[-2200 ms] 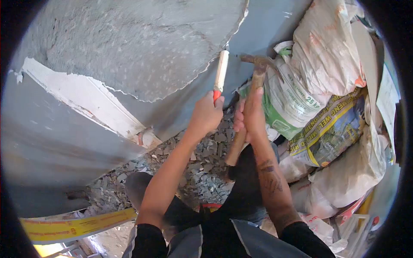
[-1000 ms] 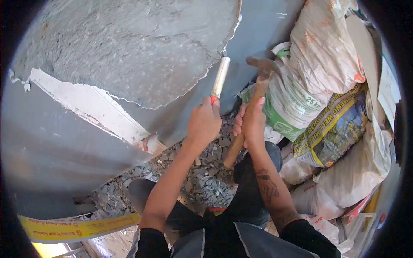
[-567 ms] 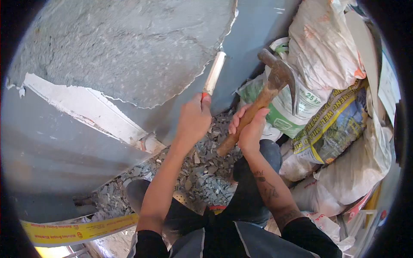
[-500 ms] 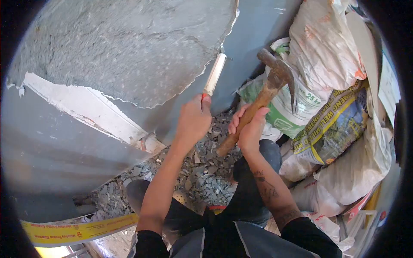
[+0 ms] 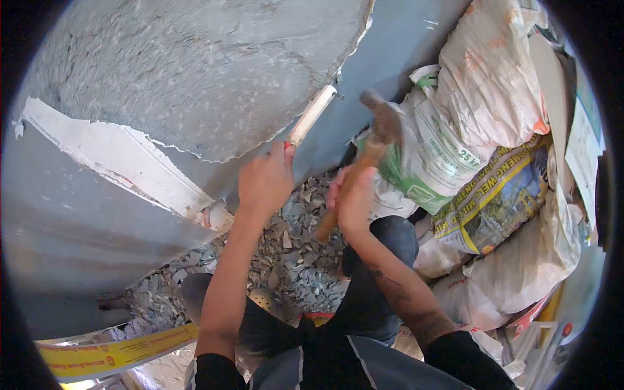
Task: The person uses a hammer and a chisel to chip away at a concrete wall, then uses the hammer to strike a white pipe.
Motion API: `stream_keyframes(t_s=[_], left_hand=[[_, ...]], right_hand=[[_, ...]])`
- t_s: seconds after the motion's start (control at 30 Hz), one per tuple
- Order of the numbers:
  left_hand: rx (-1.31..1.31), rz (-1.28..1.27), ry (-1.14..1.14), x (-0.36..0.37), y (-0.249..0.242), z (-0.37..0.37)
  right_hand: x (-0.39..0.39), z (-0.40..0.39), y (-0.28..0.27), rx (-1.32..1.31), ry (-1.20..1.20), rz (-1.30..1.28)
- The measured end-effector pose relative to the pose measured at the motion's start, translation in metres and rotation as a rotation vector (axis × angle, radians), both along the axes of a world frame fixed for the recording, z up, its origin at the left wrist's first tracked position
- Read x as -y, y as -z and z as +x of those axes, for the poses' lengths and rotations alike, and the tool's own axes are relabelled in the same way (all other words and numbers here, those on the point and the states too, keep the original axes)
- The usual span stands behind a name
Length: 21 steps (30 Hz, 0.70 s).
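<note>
My left hand (image 5: 266, 182) is closed around a chisel (image 5: 313, 116), whose long pale part and a bit of red show above my fist. Its upper end overlaps the ragged edge of the grey coating (image 5: 214, 71) on the wall, and its other end is hidden by my hand. In my right hand (image 5: 354, 201) is a claw hammer (image 5: 380, 127) with a wooden handle. The hammer head, blurred by motion, is a short way right of the chisel's upper end.
Broken grey chips (image 5: 279, 253) cover the floor between my knees. A bare white strip (image 5: 117, 149) crosses the smooth grey wall (image 5: 84, 214). Stuffed sacks (image 5: 494, 78) are piled on the right, close to the hammer. A yellow printed strip (image 5: 123, 351) lies at lower left.
The hammer has swung left toward the chisel, its head now blurred. My left hand and the chisel appear further left, the chisel more slanted; the whole view has shifted slightly.
</note>
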State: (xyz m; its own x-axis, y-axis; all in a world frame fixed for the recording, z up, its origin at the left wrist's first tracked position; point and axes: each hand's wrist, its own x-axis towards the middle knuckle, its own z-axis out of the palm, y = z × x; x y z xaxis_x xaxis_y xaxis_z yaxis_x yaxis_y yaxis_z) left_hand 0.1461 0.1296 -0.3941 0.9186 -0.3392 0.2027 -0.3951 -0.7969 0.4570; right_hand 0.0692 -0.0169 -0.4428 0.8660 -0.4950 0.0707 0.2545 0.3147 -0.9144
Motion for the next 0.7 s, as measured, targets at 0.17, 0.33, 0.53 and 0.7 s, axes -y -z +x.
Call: stream_keyframes(t_s=[0.17,0.33,0.53,0.7], left_hand=[[0.041,-0.021,-0.012,0.001,0.005,0.003],[0.053,-0.013,-0.006,0.002,0.005,-0.001],[0.020,-0.007,-0.029,0.008,0.003,-0.003],[-0.031,-0.043,-0.047,0.008,0.000,-0.008]], right_hand=[[0.001,0.004,-0.018,-0.232,-0.047,-0.070],[-0.010,0.013,0.001,0.227,0.090,0.117],[0.011,0.003,-0.017,-0.303,0.020,-0.122],[0.011,0.002,-0.015,0.148,0.199,0.281]])
